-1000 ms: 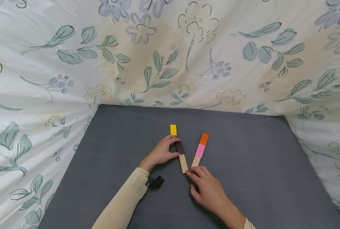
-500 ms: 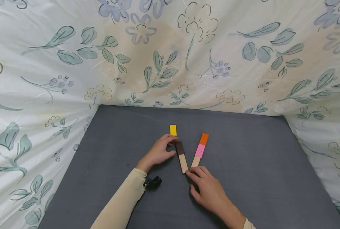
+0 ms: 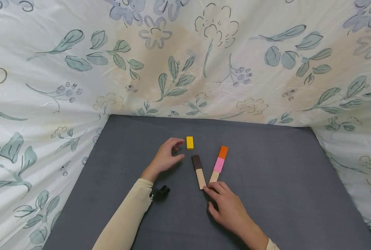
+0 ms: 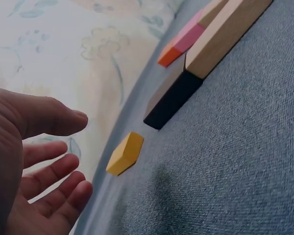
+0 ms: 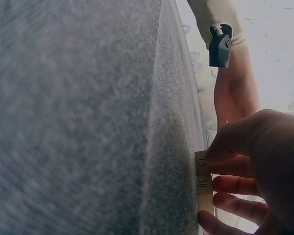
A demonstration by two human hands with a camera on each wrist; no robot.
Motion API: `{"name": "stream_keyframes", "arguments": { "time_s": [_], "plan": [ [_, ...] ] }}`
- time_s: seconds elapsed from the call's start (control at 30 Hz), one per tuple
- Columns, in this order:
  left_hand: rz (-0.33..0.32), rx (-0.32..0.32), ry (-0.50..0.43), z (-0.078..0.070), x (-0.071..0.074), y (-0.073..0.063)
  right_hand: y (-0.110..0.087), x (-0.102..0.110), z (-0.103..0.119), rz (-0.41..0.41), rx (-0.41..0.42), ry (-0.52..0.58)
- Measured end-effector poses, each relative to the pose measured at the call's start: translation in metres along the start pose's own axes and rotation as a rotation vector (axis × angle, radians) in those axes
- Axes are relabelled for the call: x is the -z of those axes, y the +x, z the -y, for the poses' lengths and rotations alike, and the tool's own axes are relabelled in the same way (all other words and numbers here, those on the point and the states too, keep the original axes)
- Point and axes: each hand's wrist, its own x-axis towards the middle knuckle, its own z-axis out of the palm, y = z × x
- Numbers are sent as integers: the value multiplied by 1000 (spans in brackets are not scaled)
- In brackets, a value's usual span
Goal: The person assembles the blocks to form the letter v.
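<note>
My left hand (image 3: 164, 158) hovers left of a yellow block (image 3: 190, 142), fingers spread and touching nothing. In the left wrist view the yellow block (image 4: 125, 154) stands apart from its fingertips. Two slanting rows of blocks form a V on the table. The left row has a dark brown block (image 3: 196, 162) above a plain wood block (image 3: 201, 178). On the right, an orange block (image 3: 223, 152) and a pink block (image 3: 218, 165) top another plain wood block (image 3: 214, 176). My right hand (image 3: 227, 208) rests its fingertips at the V's bottom, partly hiding the right wood block.
A dark grey cloth (image 3: 282, 180) covers the table. Floral fabric (image 3: 185, 69) surrounds its back and sides. A black device (image 3: 160, 192) is strapped to the left wrist. Printed marks show on a wood block (image 5: 202, 181) in the right wrist view.
My left hand has left the dark brown block and moved up and left, beside the yellow block. The right hand has stayed in place.
</note>
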Motion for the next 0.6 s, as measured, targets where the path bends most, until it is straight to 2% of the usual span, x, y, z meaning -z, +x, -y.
{"name": "stream_keyframes", "arguments": {
  "time_s": [0.27,0.6],
  "plan": [
    [24,18,-8,3,6,4,0,-1,1,-19,4,-2],
    [64,36,15,14,17,24,-2,-1,0,-34,14,3]
  ]
}}
